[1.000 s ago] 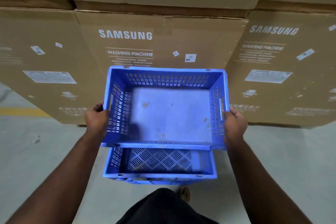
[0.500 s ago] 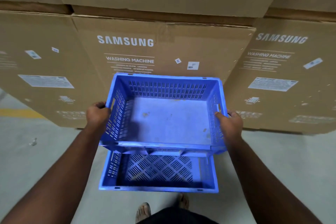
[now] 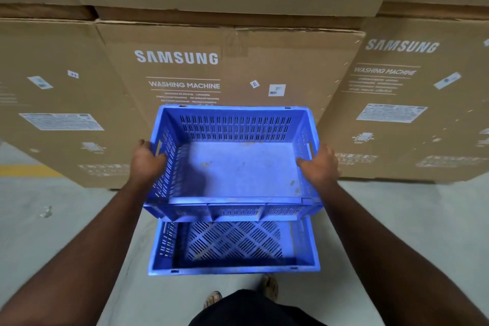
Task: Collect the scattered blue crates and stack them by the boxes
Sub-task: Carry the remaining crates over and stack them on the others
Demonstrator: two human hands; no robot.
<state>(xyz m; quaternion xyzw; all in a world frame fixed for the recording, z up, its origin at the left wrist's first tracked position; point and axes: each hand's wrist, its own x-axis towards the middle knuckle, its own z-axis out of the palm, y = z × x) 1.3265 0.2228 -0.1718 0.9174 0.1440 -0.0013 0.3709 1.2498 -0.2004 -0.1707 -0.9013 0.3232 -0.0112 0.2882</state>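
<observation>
- Two hands, left hand (image 3: 148, 163) and right hand (image 3: 318, 164), grip the upper blue crate's (image 3: 238, 167) side walls, fingers curled over the rims.
- It hangs above the lower crate (image 3: 232, 246), just before the washing-machine box (image 3: 238, 61).
- Risk: its offset toward the box could leave the stack crooked.

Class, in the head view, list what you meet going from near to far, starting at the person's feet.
Sandalled foot → lower blue crate on the floor → held blue crate → washing machine box.
</observation>
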